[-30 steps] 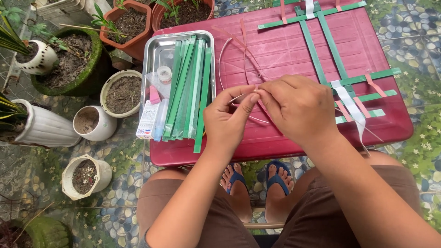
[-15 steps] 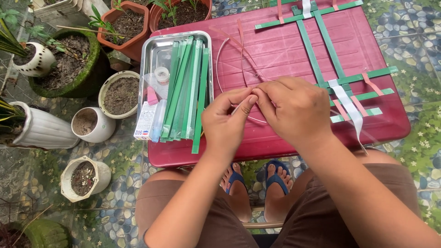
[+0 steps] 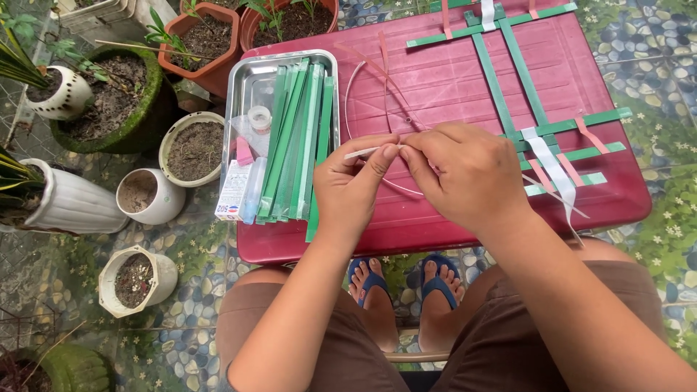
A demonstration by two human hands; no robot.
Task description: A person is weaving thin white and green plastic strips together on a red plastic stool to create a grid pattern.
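- Above the red table (image 3: 450, 225), left hand (image 3: 353, 190) and right hand (image 3: 465, 174) pinch a white strip (image 3: 361, 152), fingers closed.
- Left: metal tray (image 3: 243, 94) holding green strips (image 3: 298, 138).
- Right: woven strip lattice (image 3: 537, 123).

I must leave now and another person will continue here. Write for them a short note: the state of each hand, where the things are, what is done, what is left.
Left hand: grip closed on a thin white strip, pinched between thumb and forefinger.
Right hand: fingertips pinch the same strip, close against the left hand.
Both hands are over the red plastic table.
Left on the table: a metal tray with long green strips and small items.
Right on the table: an open lattice of green, pink and white strips.
Done: the first crossings are woven.
Left: the lattice has wide gaps, and many green strips lie unused.
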